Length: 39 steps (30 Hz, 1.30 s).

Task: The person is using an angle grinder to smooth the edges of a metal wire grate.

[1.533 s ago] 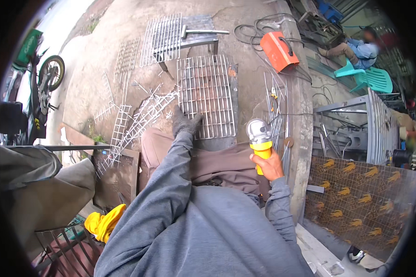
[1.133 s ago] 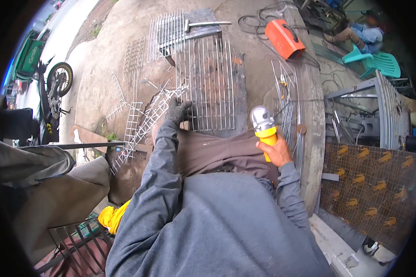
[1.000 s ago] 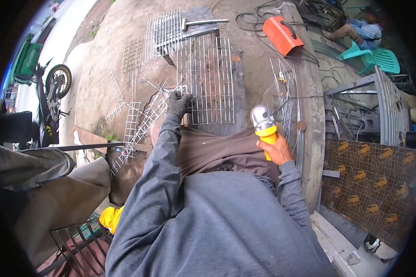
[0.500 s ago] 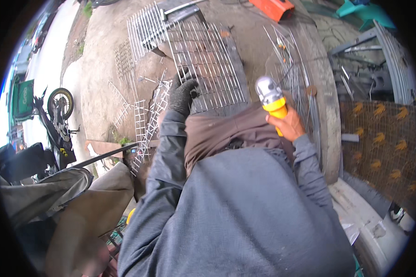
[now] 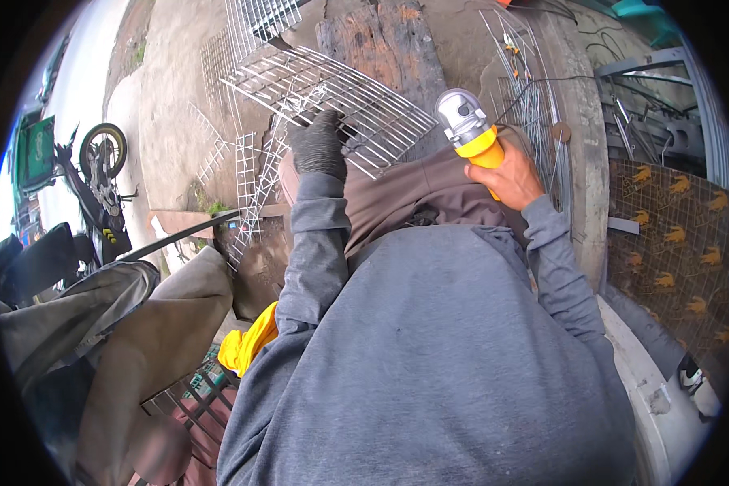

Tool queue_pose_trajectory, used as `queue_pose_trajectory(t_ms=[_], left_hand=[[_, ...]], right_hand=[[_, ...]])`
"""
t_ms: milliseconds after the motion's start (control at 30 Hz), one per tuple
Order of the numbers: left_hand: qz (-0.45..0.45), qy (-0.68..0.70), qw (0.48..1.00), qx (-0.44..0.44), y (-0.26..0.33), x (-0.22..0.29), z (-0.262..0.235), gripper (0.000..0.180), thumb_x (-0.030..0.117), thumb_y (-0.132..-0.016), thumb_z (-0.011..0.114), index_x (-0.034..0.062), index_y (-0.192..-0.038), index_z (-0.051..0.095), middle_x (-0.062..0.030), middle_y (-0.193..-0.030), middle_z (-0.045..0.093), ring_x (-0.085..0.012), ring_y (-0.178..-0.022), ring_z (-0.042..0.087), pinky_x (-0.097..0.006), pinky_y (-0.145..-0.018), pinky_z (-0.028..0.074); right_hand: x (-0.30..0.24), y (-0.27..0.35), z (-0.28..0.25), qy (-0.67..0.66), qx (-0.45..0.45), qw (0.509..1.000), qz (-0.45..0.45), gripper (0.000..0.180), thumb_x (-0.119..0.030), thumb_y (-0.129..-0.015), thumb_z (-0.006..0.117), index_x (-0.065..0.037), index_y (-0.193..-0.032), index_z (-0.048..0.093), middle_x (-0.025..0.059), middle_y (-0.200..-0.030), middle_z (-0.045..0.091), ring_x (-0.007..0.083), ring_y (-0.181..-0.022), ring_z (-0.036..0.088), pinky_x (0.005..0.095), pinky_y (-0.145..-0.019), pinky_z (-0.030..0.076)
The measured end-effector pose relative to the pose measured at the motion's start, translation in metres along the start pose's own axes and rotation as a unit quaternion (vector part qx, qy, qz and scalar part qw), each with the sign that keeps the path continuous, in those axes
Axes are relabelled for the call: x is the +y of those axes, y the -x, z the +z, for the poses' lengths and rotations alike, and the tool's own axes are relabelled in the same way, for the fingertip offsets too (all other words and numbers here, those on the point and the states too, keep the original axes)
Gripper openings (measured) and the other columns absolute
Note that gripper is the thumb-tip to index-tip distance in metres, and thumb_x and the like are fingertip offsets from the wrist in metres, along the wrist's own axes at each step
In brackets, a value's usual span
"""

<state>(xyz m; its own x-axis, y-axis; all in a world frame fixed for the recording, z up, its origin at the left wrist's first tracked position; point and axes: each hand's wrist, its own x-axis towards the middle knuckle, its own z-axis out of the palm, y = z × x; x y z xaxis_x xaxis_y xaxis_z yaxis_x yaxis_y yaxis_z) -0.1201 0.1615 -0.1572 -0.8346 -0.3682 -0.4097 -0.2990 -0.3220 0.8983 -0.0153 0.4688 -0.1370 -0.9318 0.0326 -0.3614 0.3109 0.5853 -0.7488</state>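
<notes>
My left hand (image 5: 319,147), in a dark grey knit glove, is closed on the near edge of a metal wire grid (image 5: 363,91). The grid lies at a slant in front of my knees, partly over the scorched wooden board (image 5: 393,36); its fingertips are hidden at the wires. A yellow angle grinder (image 5: 464,121) with a silver head is gripped by its body in my bare right hand (image 5: 512,174), above my right thigh. The grinder's head points away from me, just right of the grid's near right corner.
Another wire grid (image 5: 259,20) stands at the far left. Cut lattice strips (image 5: 247,174) lie left of my knee. Several loose thin rods (image 5: 535,97) and a cable lie on the right. A parked motorcycle (image 5: 101,186) is farther left; a brown patterned sheet (image 5: 668,243) is at right.
The wire grid has turned and shifted left with my left hand, uncovering much of the wooden board. My right hand still holds the grinder, its head now tilted more to the left.
</notes>
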Motion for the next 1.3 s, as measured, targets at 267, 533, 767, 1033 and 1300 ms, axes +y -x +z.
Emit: queue_pose_trajectory(t_ms=[267,533,767,1033,1300], left_hand=[[0.126,-0.37,0.918,0.072,-0.014,0.003,0.028,0.04,0.009,-0.082,0.071,-0.0054,-0.115,0.055,-0.0138,-0.089,0.066,-0.0239,-0.067,0.067,-0.035,-0.059,0.055],[0.064,-0.22,0.971,0.072,-0.01,0.001,0.056,0.034,0.016,-0.087,0.068,0.0023,-0.116,0.055,-0.0185,-0.107,0.066,-0.0311,-0.1,0.068,-0.042,-0.092,0.052],[0.03,-0.242,0.968,0.057,0.005,0.02,0.064,0.034,0.013,-0.088,0.067,0.0045,-0.117,0.051,-0.0184,-0.11,0.064,-0.0331,-0.103,0.067,-0.043,-0.094,0.052],[0.08,-0.26,0.958,0.092,0.013,0.027,0.082,0.045,0.022,-0.081,0.074,-0.0019,-0.114,0.056,-0.0203,-0.104,0.068,-0.0316,-0.099,0.069,-0.042,-0.094,0.053],[0.086,-0.266,0.956,0.093,0.01,0.029,0.084,0.044,0.021,-0.081,0.073,-0.0029,-0.115,0.056,-0.0221,-0.106,0.067,-0.0335,-0.099,0.068,-0.043,-0.094,0.052]], right_hand=[[0.008,-0.005,0.003,0.034,-0.003,0.999,0.019,0.06,-0.044,-0.075,0.081,-0.003,-0.116,0.066,0.022,-0.108,0.073,0.0407,-0.102,0.069,0.0454,-0.089,0.053],[0.008,-0.009,0.0,0.066,-0.04,0.996,0.035,0.063,-0.047,-0.074,0.081,-0.002,-0.116,0.066,0.0223,-0.112,0.072,0.0406,-0.105,0.069,0.0454,-0.091,0.053],[0.004,-0.01,-0.004,0.098,-0.053,0.992,0.068,0.067,-0.049,-0.073,0.081,-0.003,-0.118,0.066,0.0223,-0.115,0.072,0.0407,-0.106,0.068,0.0451,-0.093,0.053],[-0.006,-0.022,0.0,0.156,-0.063,0.983,0.078,0.072,-0.05,-0.073,0.079,-0.004,-0.126,0.063,0.0237,-0.12,0.07,0.0412,-0.111,0.067,0.0453,-0.097,0.052],[-0.018,-0.039,0.002,0.149,-0.07,0.984,0.067,0.067,-0.046,-0.072,0.08,-0.002,-0.121,0.065,0.0218,-0.116,0.07,0.039,-0.108,0.067,0.0433,-0.093,0.052]])
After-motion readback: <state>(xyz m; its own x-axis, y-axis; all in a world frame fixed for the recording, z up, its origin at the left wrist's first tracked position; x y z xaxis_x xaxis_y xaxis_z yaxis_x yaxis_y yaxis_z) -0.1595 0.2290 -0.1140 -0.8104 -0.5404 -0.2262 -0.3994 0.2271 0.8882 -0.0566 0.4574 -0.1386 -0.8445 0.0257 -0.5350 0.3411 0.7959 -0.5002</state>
